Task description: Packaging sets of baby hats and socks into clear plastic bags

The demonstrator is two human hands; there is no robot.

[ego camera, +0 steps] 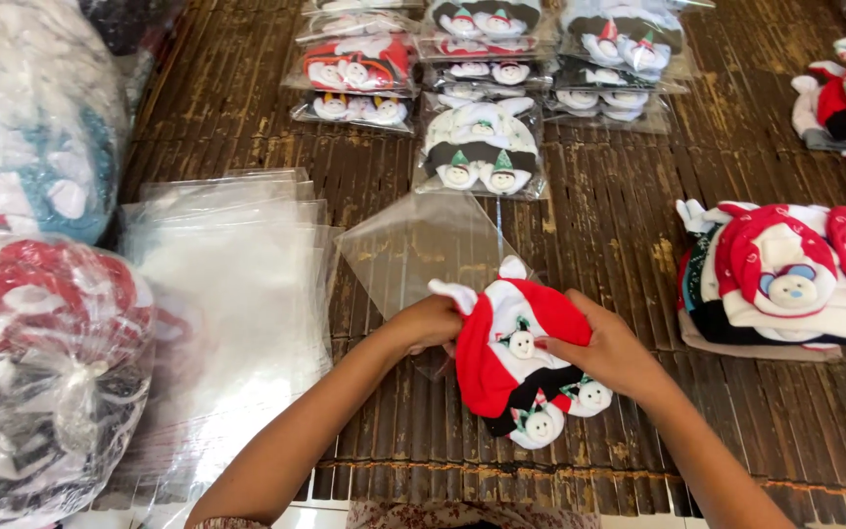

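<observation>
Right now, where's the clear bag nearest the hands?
The clear bag lies flat on the slatted mat, centre of the head view, behind the red hat bundle, right of the stack of empty bags.

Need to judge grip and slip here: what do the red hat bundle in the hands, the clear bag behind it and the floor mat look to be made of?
Hat bundle: soft knit or fleece fabric, matte, it folds and bunches under the left hand and right hand. Clear bag: thin plastic film, glossy, see-through with glare. Floor mat: likely woven bamboo or wood slats, dark brown, worn, ribbed.
</observation>
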